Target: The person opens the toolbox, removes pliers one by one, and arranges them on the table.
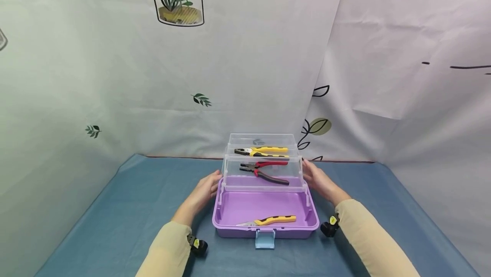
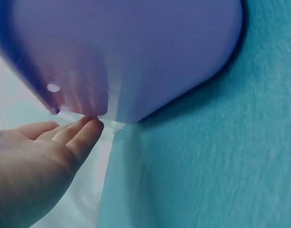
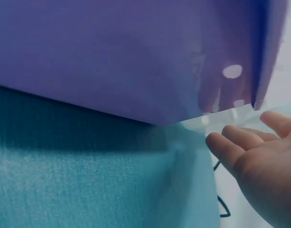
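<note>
Lower centre: we see purple toolbox [image 1: 238, 233] holding pliers [image 1: 277, 220]; left hand [image 1: 205, 190] and right hand [image 1: 319, 180] flank it, fingers extended, unclamped.

A draped booth; printed cloth [image 1: 253, 68] behind blue tabletop [image 1: 107, 234].

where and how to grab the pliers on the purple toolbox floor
Probably the middle of the visible yellow-and-black handle, from above: the pliers lie with it pointing right, close behind the front wall of the purple toolbox, which partly hides them, while the space above is open.
</note>
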The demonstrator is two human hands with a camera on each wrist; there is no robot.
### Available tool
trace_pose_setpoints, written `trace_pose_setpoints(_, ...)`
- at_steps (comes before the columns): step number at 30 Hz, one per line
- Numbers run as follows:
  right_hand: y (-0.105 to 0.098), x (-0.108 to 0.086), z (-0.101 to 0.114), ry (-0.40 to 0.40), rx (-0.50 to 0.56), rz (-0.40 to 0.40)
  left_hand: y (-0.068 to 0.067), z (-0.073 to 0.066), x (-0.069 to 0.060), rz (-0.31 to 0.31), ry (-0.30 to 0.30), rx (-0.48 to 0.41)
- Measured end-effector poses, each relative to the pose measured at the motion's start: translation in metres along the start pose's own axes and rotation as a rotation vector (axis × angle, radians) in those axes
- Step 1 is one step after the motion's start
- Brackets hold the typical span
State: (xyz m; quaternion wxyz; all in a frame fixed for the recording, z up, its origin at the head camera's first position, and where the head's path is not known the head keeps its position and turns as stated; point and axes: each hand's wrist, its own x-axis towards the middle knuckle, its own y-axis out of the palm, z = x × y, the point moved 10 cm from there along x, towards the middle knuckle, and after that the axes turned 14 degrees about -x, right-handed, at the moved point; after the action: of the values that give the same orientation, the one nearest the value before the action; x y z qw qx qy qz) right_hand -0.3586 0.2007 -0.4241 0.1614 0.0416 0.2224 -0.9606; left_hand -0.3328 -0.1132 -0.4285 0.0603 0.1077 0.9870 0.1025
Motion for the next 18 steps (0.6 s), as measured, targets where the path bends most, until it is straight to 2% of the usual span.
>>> trace_pose_setpoints(7, -0.010, -0.005, 0.000, 0.046, -0.067, -0.068, -0.010, -0.002, -0.012, -0.037, 0.030, 0.196)
trace_pose_setpoints(11, -0.017, -0.009, 0.006, 0.034, -0.110, -0.106, -0.009, -0.004, -0.018, 0.007, 0.048, 0.269)
trace_pose_setpoints(15, -0.022, -0.013, 0.014, 0.020, -0.167, -0.136, -0.005, -0.006, -0.023, 0.077, 0.053, 0.288)
trace_pose_setpoints(18, -0.028, -0.014, 0.020, 0.020, -0.208, -0.161, -0.004, -0.005, -0.025, 0.094, 0.038, 0.292)
